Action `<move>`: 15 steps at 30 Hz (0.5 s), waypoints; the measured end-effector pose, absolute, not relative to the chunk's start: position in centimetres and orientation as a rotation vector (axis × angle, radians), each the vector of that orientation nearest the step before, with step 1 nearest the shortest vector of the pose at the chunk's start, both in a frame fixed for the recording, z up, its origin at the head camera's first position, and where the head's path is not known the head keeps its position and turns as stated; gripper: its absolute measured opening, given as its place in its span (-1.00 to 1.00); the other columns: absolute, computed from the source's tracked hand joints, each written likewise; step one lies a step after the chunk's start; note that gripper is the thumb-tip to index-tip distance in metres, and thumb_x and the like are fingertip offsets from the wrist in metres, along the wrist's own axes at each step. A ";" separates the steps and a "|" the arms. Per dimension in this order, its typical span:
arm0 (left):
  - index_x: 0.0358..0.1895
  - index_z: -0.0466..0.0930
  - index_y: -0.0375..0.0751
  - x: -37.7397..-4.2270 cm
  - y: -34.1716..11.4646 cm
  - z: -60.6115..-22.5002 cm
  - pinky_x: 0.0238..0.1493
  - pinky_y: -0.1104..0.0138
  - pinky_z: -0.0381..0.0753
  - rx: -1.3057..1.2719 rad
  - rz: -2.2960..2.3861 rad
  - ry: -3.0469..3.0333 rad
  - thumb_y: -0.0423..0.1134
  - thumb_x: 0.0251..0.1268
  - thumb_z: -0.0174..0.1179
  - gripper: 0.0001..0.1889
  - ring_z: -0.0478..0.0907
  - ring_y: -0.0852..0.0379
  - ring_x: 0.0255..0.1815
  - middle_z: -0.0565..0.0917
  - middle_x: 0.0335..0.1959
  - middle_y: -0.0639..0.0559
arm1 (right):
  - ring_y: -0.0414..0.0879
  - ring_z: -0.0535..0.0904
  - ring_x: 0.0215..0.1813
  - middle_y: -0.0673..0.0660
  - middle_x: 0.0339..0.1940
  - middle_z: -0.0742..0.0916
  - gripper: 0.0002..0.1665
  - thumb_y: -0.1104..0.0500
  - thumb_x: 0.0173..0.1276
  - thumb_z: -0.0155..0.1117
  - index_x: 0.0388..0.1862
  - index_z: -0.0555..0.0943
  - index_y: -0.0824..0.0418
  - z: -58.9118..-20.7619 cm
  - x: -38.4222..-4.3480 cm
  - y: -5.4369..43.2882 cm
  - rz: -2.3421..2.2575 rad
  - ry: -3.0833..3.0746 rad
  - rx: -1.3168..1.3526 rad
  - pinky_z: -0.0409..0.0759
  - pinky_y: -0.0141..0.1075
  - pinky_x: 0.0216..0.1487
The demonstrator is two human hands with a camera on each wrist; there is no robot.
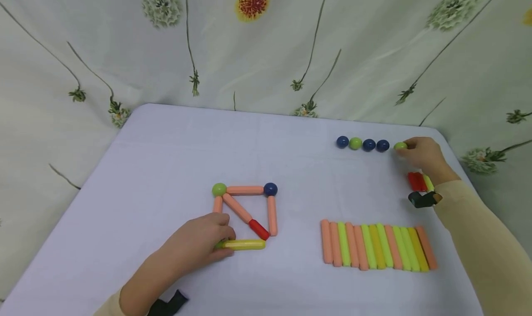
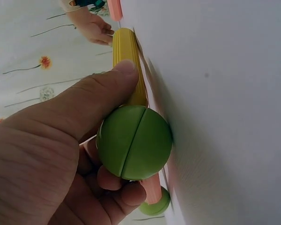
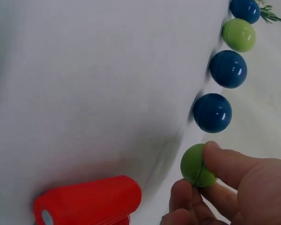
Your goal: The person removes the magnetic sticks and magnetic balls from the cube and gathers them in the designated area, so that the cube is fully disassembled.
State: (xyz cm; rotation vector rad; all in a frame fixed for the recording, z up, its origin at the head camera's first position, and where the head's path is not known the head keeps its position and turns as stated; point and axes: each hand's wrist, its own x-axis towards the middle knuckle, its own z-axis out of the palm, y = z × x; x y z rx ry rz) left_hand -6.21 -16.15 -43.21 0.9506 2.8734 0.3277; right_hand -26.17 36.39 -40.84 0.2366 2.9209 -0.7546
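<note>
In the head view, my left hand [image 1: 197,240] grips the near-left corner of a flat shape made of sticks and balls. Its thumb lies on the yellow stick [image 2: 125,44], beside a green ball [image 2: 133,143], and the other fingers curl behind. Pink sticks [image 1: 245,190], a red stick [image 1: 259,229], a far-left green ball [image 1: 219,189] and a blue ball [image 1: 270,189] form the rest of the shape. At the table's far right, my right hand [image 1: 424,156] pinches another green ball [image 3: 194,164] between thumb and fingers, at the end of a row of balls.
Three blue balls [image 1: 369,144] and a green ball [image 1: 355,143] line the far right. Nearer me lies a row of pink, green and yellow sticks [image 1: 374,246]. Short red sticks [image 1: 415,181] sit below my right wrist. Flowered cloth [image 1: 257,66] hangs behind the table [image 1: 166,145].
</note>
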 end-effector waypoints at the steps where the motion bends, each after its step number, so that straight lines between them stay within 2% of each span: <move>1: -0.29 0.72 0.03 -6.2 -16.2 -43.2 -0.46 0.47 0.33 0.944 0.319 2.869 -0.01 -0.01 0.50 -0.75 0.23 0.33 -0.50 0.27 -0.50 0.29 | 0.28 0.38 0.00 0.47 0.10 0.49 -0.36 0.01 0.45 0.12 0.24 0.39 0.52 -40.9 -26.4 36.5 -0.747 2.918 0.239 0.49 0.06 -0.04; 7: -0.27 0.72 0.02 -5.8 -16.1 -43.0 -0.45 0.48 0.35 0.919 0.315 2.854 -0.01 -0.02 0.50 -0.74 0.24 0.33 -0.49 0.27 -0.50 0.29 | 0.33 0.36 0.06 0.49 0.13 0.46 -0.37 0.07 0.44 0.13 0.27 0.36 0.53 -41.6 -27.2 36.6 -0.709 2.909 0.298 0.44 0.17 0.09; 15: -0.28 0.71 0.01 -5.6 -15.9 -42.5 -0.45 0.48 0.34 0.973 0.337 2.867 -0.03 -0.01 0.50 -0.75 0.22 0.34 -0.49 0.25 -0.50 0.29 | 0.34 0.36 0.07 0.50 0.14 0.45 -0.39 0.14 0.44 0.16 0.30 0.33 0.52 -41.7 -27.8 36.5 -0.696 2.929 0.318 0.45 0.17 0.09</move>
